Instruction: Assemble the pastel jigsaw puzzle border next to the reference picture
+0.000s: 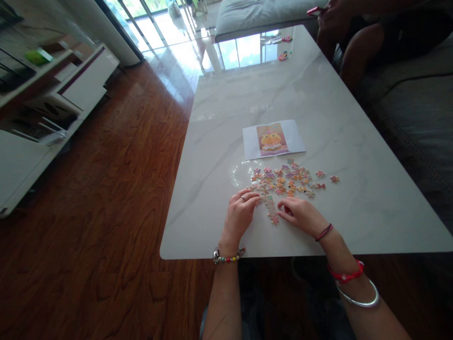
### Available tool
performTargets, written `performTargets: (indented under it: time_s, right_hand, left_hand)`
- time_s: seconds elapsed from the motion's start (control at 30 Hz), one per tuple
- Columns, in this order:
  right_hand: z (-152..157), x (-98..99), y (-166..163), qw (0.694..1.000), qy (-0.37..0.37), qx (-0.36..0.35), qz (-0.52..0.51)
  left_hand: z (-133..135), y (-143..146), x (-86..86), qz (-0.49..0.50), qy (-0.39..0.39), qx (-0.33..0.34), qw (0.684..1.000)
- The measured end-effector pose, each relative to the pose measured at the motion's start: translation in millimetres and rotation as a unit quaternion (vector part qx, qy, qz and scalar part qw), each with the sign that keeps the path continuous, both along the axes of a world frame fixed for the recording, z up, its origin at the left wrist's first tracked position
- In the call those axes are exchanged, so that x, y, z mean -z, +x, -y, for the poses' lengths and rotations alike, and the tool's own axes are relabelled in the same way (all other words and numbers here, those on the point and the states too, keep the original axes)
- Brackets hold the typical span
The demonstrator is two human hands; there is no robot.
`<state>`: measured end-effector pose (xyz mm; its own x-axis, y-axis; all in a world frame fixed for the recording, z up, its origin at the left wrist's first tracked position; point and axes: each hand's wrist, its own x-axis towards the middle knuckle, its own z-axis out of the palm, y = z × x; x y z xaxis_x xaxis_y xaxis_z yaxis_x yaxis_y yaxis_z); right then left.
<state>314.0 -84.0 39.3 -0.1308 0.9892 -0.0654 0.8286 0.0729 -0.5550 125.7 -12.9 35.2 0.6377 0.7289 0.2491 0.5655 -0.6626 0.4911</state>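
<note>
Many loose puzzle pieces [281, 181] separate both hands [241, 212] [302, 215] from the printed sheet [272, 140]; grips unclear.

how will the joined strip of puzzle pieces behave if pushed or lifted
The strip probably slides easily, since the table looks glossy. Made of small joined pieces, it may sag or break apart if lifted. It's likely light, being small beside the left hand.
</note>
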Motion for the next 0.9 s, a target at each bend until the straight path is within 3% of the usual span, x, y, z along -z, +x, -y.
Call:
performTargets:
  time_s: [0.27, 0.4, 0.67, 0.9]
  right_hand:
    - [2, 1.6, 3, 0.999, 0.039, 0.019, 0.004]
    - [2, 0.3, 15, 0.99, 0.11, 0.092, 0.007]
    - [5, 10.2, 49, 0.951, 0.181, 0.246, 0.049]
    - [10, 19.3, 72, 0.936, 0.187, 0.294, 0.057]
  left_hand:
    - [-7, -12, -1.6, -0.003, 0.013, -0.035, 0.999]
    - [-9, -21, -2.1, -0.01, 0.019, -0.073, 0.997]
    - [-8, -14, 0.0, -0.01, 0.026, -0.061, 0.998]
    - [-6, -2, 2.6, -0.005, 0.035, -0.032, 0.999]
